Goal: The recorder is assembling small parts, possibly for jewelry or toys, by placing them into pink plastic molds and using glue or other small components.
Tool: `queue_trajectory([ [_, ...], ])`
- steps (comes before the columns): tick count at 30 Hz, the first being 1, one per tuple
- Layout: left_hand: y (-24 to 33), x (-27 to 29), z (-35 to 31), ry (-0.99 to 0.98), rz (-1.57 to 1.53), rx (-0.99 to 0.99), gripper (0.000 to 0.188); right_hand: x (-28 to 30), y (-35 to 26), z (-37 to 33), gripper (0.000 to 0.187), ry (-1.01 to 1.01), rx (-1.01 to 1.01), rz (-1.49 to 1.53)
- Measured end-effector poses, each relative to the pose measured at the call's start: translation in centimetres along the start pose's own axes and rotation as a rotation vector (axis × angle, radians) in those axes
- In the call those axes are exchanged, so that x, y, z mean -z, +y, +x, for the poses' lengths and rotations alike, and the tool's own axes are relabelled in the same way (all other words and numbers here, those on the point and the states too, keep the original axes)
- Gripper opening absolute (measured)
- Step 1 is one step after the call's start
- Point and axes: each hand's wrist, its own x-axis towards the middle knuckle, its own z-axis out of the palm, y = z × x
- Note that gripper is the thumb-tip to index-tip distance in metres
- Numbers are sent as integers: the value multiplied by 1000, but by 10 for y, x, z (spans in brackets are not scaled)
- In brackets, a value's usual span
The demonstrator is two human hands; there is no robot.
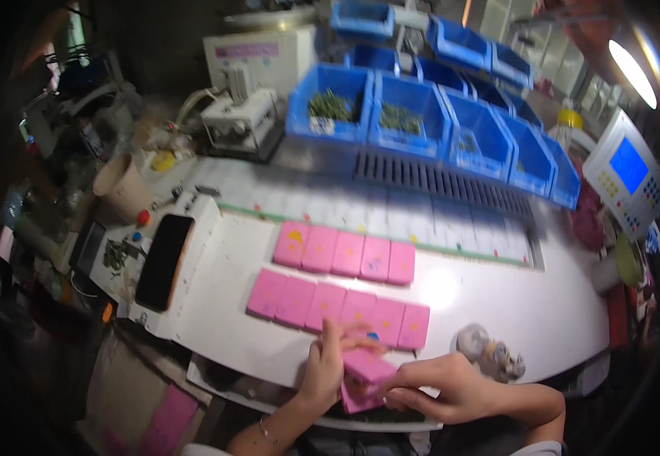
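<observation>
Near the front edge of the white table, my left hand grips a pink block from its left side, thumb up. Another pink piece shows just under that block; whether the two are joined I cannot tell. My right hand has its fingers curled and pinched at the block's right edge. Its fingertips are partly hidden. Just beyond my hands lies a near row of pink blocks, side by side, with small yellow and purple marks. A farther row of pink blocks lies behind it.
Blue bins, some with green bits inside, stand at the back above a dark slotted grate. A phone and a beige cup are left. Grey lumpy pieces lie right, below a keypad device.
</observation>
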Motion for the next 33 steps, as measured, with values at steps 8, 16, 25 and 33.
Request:
queue_trajectory([
  [8, 0, -48, 7, -297, 44, 258, 73, 9, 53, -65, 59, 396, -130, -459],
  [16, -22, -55, 3, -290, 68, 293, 69, -9, 76, -106, 72, 496, -230, -762],
  [25, -16, -47, 1, -220, 186, 91, 62, -28, 63, -61, 61, 487, 43, -844],
  [33, 8, 8, -11, -4, 275, -134, 63, -16, 64, -81, 64, 509, -232, -685],
])
